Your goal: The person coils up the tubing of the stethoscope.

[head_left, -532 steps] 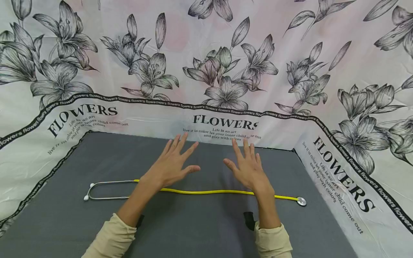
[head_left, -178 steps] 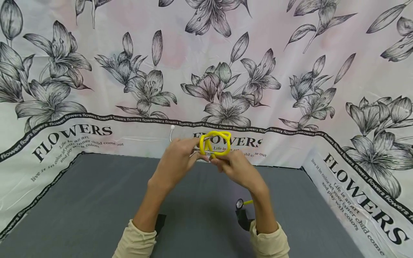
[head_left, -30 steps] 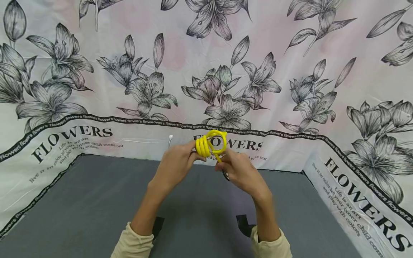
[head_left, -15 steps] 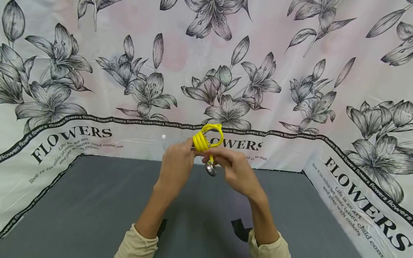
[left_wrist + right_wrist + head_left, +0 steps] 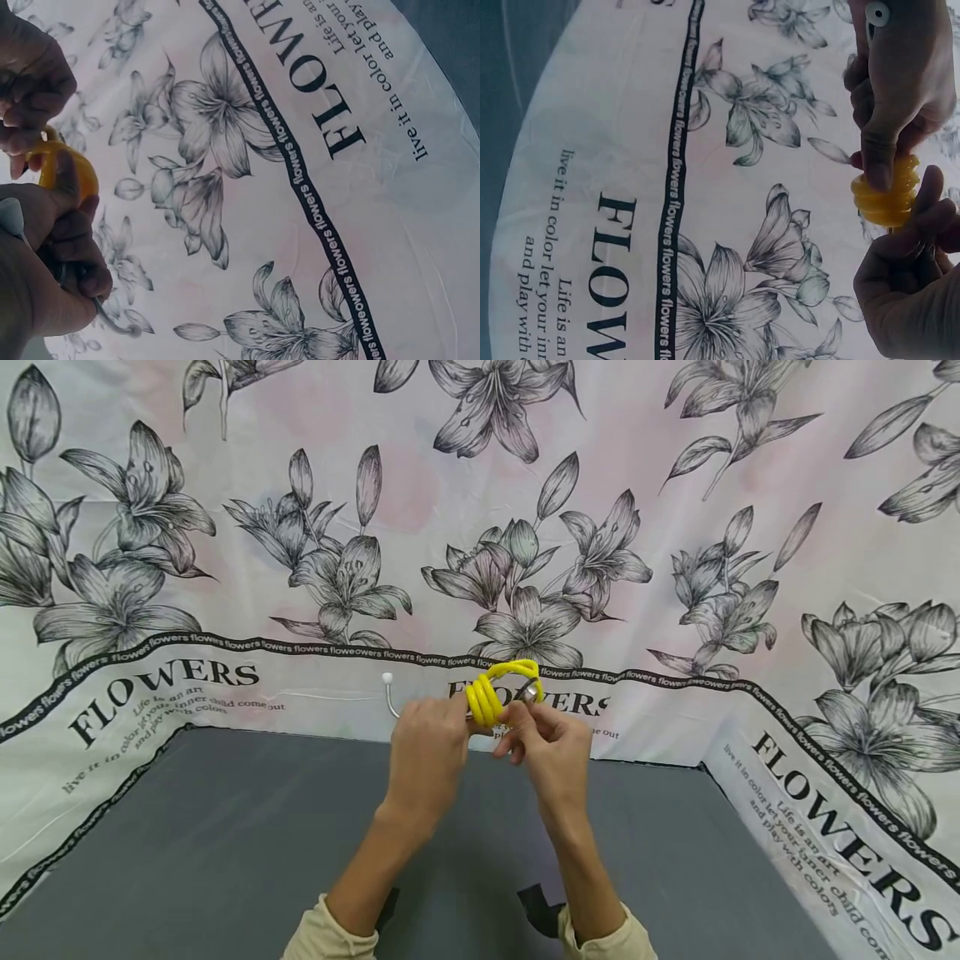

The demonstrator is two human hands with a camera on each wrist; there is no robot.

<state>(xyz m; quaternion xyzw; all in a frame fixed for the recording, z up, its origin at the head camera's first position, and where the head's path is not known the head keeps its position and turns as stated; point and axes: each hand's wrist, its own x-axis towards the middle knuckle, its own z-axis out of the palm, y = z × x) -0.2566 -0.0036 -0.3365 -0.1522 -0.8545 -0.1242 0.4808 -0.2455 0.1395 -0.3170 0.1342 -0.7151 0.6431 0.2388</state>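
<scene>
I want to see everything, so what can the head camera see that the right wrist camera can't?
Only the head camera shows the grey table, both cream sleeves, and the stethoscope's shiny metal end by the right hand.

Only the right wrist camera shows, close up, the white eartip poking out past the left hand, and the coils stacked tightly.

Both show the two hands gripping the coiled yellow tube in front of the flowered cloth.

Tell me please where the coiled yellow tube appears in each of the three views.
Head: yellow tube at centre, gripped between left hand and right hand.
Left wrist: far left edge.
Right wrist: right side.
Shared landmark: the flower-printed cloth.
</scene>
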